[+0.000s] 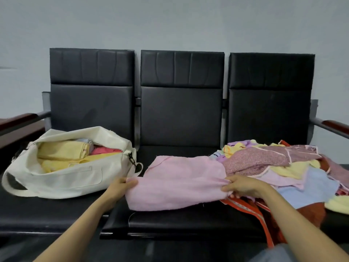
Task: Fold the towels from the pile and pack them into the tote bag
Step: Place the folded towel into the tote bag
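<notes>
A pale pink towel (177, 182) lies spread across the middle seat of a black three-seat bench (181, 118). My left hand (120, 186) pinches its near left corner. My right hand (243, 186) pinches its near right corner. A cream tote bag (62, 178) lies open on the left seat, with folded yellow and red towels (62, 152) inside. A loose pile of towels (283, 167) in pink, yellow, blue, purple and red covers the right seat, touching the pink towel's right edge.
The bench has armrests with dark wood tops at the far left (17, 120) and far right (336, 125). A red striped cloth (255, 212) hangs from the pile over the seat's front edge. A grey wall stands behind.
</notes>
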Tool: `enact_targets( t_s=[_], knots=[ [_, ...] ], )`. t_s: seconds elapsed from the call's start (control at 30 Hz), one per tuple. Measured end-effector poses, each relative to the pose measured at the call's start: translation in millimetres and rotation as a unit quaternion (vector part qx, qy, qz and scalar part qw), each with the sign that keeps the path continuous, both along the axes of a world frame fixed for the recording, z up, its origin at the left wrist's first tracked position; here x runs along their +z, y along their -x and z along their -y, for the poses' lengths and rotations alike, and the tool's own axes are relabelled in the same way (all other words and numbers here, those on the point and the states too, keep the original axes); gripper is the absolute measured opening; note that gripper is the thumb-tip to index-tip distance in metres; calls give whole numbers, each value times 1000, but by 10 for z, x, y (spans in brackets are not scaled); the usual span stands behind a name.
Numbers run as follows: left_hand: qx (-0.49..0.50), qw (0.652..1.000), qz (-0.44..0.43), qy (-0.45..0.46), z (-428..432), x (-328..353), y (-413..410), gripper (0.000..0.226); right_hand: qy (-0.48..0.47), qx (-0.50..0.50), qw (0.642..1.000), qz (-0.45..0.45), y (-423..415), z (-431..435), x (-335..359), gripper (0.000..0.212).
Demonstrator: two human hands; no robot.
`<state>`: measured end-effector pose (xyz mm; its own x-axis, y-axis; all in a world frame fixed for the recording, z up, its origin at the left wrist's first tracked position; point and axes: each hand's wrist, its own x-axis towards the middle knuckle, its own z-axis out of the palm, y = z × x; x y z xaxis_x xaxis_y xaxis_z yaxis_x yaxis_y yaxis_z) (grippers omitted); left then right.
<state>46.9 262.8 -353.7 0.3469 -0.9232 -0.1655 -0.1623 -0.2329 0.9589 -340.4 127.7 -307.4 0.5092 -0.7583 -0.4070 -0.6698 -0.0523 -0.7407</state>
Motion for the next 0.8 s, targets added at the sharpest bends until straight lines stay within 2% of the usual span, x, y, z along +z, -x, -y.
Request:
enact_targets(
  t_s=[0.1, 0.2, 0.27, 0.37, 0.5, 0.6, 0.7, 0.8],
  knots=[
    [-10, 999, 18, -32, 68, -113, -14, 17, 27, -38, 999, 5, -79, 17, -176, 15],
    [-1, 996, 90, -24, 144, -203, 14, 20, 124, -61, 990, 29, -145, 64, -312, 18],
    [18, 993, 112, -12, 196, -180, 78, 22, 181, -53, 982, 10, -190, 75, -311, 16],
    [55, 993, 106, 21, 323, -54, 161, 21, 197, -83, 977, -6, -234, 142, -241, 20],
    [72, 991, 106, 42, 600, 38, 93, 23, 221, -170, 959, 47, -271, 293, -63, 20],
    [99, 987, 121, 40, 809, 26, 59, 23, 261, -198, 944, -23, -283, 450, -57, 30],
    [103, 977, 185, 13, 946, -91, 46, 18, 267, -171, 942, -111, -294, 564, -237, 10],
    [71, 960, 268, -47, 997, -235, 20, 13, 292, -175, 927, -158, -329, 639, -374, 36]
  ],
)
